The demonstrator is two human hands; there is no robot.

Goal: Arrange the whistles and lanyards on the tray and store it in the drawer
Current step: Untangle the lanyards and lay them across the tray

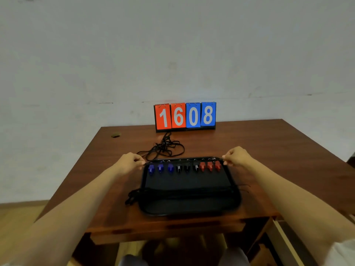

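A black tray (190, 208) lies on the wooden table. Along its far edge sits a row of whistles: blue whistles (160, 168) at the left, black whistles (187, 167) in the middle, red whistles (210, 166) at the right. My left hand (130, 162) and my right hand (237, 156) each pinch one end of a black lanyard (184, 159) stretched taut above the row. More black lanyards (172, 191) lie straight across the tray's middle, their ends spilling over its left rim. A tangle of loose black lanyards (165, 147) rests behind the tray.
A flip scoreboard (185, 116) reading 1608 stands at the table's back edge against the white wall. The table's front apron (165, 227) shows below the tray. A small round hole (115, 134) marks the back left of the tabletop.
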